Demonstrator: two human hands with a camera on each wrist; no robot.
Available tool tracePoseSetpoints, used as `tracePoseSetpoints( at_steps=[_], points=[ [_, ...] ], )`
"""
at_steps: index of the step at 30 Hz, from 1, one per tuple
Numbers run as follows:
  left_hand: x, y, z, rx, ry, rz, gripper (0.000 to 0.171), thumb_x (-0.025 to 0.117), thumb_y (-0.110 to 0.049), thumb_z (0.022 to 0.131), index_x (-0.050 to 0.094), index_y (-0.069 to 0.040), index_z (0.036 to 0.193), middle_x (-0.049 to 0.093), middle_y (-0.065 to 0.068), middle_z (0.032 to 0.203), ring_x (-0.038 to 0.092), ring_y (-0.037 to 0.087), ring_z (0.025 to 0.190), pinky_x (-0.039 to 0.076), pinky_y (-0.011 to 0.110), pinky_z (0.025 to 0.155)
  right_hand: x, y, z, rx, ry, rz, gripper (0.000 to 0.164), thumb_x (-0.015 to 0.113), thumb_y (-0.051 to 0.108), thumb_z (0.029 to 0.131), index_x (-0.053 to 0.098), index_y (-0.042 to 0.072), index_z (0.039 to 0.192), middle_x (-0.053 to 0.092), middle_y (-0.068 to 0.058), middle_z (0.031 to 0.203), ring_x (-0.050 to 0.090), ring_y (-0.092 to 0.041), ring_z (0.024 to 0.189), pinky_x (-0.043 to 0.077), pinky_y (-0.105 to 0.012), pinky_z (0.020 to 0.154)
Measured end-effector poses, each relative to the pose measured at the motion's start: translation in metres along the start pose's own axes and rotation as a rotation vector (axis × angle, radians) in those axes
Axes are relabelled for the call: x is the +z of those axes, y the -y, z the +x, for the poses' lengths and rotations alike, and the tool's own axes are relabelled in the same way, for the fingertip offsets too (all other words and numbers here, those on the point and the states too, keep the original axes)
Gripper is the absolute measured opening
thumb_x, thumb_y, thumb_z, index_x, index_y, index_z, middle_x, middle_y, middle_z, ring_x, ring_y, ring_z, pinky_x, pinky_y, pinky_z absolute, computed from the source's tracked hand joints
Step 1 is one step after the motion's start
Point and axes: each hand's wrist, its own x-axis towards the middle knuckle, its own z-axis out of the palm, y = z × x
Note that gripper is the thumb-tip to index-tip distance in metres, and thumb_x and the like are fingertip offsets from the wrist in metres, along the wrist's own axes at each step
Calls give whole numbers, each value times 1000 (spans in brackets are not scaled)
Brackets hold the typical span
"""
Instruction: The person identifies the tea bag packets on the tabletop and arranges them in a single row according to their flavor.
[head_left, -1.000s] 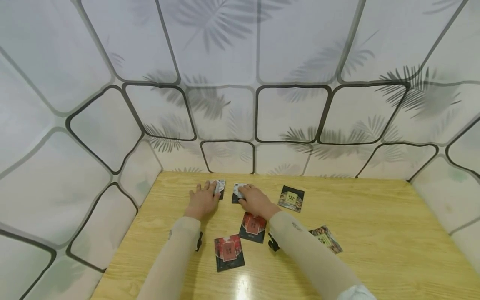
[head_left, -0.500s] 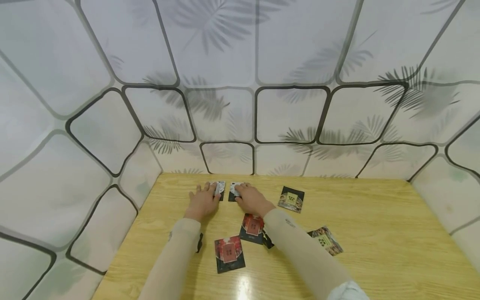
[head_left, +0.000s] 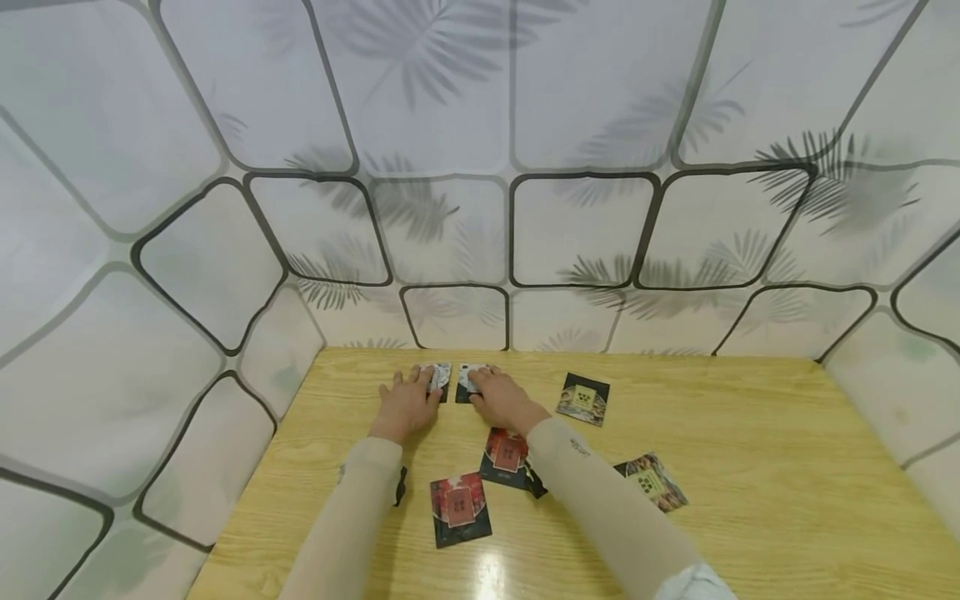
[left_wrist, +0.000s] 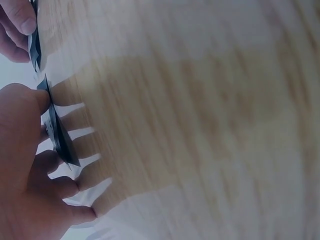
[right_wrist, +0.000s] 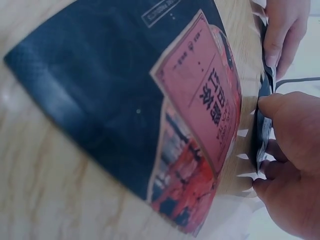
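Two hands, two packets, in the head view just below centre and slightly left. Left hand (head_left: 405, 408) lies over a pale-topped packet (head_left: 444, 375): fingers spread wide, fingertips down, thumb along its near edge in the left wrist view. Right hand (head_left: 506, 400) covers much of a second pale-topped packet (head_left: 462, 387): fingers loosely laid on it, no tight grasp evident. Both packets flat on the desk (head_left: 750, 467), just beside each other, narrow strip of wood between, not touching.

Step in hand, best read: lining up this pair side by side, near edges roughly level. Looks nearly done; only the gap and final squaring seem left.

Next move calls for light, flat fingertip pressure and a small sideways nudge if the gap should close, then a straight lift-off so neither packet drags. Risk: pressing too hard could let one edge ride over the other.

Remaining packets lie apart from the pair: upper red packet (head_left: 504, 461) and lower red packet (head_left: 461, 510) at lower centre, yellow-labelled packet (head_left: 583, 399) right of centre, second yellow-labelled packet (head_left: 655, 482) at lower right, partly hidden by the right sleeve (head_left: 600, 500). If they're to be paired too, they need straightening.
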Motion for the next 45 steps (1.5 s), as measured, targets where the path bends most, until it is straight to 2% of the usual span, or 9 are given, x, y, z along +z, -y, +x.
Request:
tracePoseSetpoints(
  at_steps=[11, 22, 30, 34, 40, 45],
  points=[
    [1, 1, 2, 2, -5, -2, 62, 39, -42, 114, 29, -12, 168, 26, 22, 173, 20, 56, 157, 20, 79, 122, 1, -1, -1, -7, -4, -4, 54, 49, 26, 114, 39, 6, 162, 38, -17, 169, 29, -39, 160, 31, -53, 129],
    [2, 1, -3, -3, -4, 14, 62, 40, -42, 114, 30, -13, 168, 27, 22, 173, 22, 56, 157, 21, 80, 120, 3, -2, -3, -10, -14, -2, 55, 50, 29, 113, 40, 8, 163, 37, -19, 169, 30, -40, 159, 30, -55, 129],
    [2, 1, -2, 14, -26, 7, 62, 39, -43, 114, 31, -14, 168, 28, 21, 173, 24, 56, 156, 21, 80, 120, -9, -17, -23, -65, -88, 3, 50, 54, 27, 112, 49, 5, 157, 43, -24, 164, 33, -49, 155, 29, -63, 127],
    [1, -1, -1, 19, -20, -6, 62, 39, -43, 114, 30, -13, 168, 27, 21, 173, 22, 56, 157, 19, 80, 121, -16, -35, -37, -44, -107, 0, 50, 53, 26, 112, 50, 4, 156, 44, -26, 162, 31, -53, 155, 27, -66, 127],
    [0, 1, -3, 29, -28, 26, 62, 39, -42, 114, 31, -11, 167, 28, 23, 172, 24, 57, 156, 22, 81, 119, -27, -59, -60, -6, -135, 34, 48, 52, 24, 112, 51, 2, 154, 43, -30, 162, 30, -55, 154, 24, -69, 126],
    [2, 0, -4, 47, -42, 23, 61, 37, -40, 115, 29, -10, 167, 27, 25, 172, 22, 58, 156, 18, 82, 120, -34, -79, -80, -3, -155, 22, 46, 53, 20, 111, 52, -1, 153, 43, -33, 160, 34, -56, 152, 29, -68, 124]
  ],
)
